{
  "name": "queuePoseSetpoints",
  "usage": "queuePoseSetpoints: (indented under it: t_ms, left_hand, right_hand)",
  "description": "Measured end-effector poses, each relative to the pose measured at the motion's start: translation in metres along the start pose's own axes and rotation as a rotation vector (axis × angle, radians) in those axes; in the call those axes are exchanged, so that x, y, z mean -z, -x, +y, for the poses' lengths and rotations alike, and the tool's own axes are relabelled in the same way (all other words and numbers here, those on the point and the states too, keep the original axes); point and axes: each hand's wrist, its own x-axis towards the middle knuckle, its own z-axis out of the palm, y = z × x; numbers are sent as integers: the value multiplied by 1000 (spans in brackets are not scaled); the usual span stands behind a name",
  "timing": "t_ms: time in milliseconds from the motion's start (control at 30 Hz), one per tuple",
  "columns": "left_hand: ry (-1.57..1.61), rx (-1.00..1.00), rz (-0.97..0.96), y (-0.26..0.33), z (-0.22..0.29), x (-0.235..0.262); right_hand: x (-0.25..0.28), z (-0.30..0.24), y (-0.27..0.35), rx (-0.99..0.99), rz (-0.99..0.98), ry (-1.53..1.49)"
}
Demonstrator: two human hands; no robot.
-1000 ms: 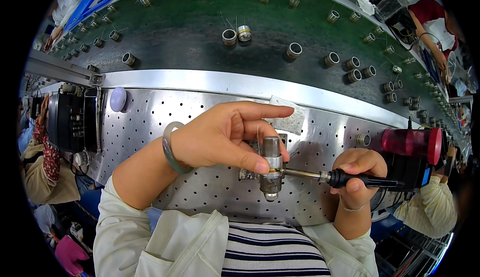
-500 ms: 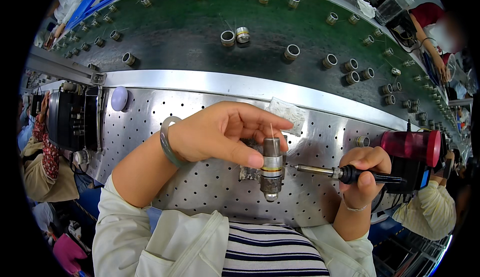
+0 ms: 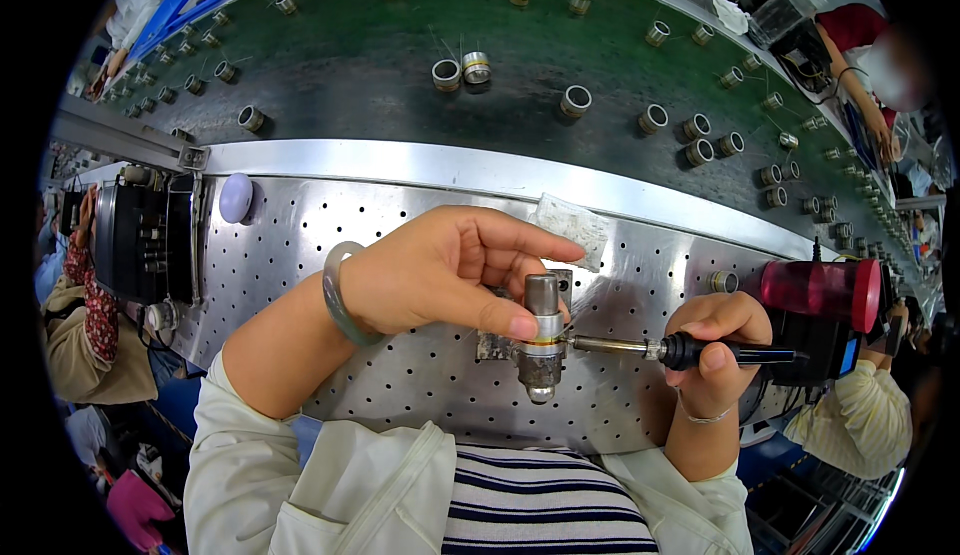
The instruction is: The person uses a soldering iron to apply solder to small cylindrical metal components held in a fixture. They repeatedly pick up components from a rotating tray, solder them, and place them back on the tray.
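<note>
tbh part of the left hand is hidden behind that metal post, striped shirt cut off below

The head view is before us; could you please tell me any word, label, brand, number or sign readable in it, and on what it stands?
No text is clear enough to quote.
Crumpled white sheet beyond the left hand: faint marks, too blurred.
Small blue rectangular panel on the black box: too small to read.
Black-handled metal-tipped tool in the right hand: no readable lettering.
</note>
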Motion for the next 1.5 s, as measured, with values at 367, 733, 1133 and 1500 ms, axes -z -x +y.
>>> queuePoseSetpoints:
  t_ms: [367,733,1133,1500]
  left_hand:
    - [19,-1,-5,3,0,1]
    - [17,3,4,5,-1,1]
    - [-18,2,40,8,-1,-6]
    - [-18,0,38,9,-2,-3]
  right_hand:
    - [-4,2,0,-8,-32,-34]
    - [-2,2,0,78,-114,-61]
    - [-4,3,2,87,-78,-30]
    - [-8,4,1,55,-71,-2]
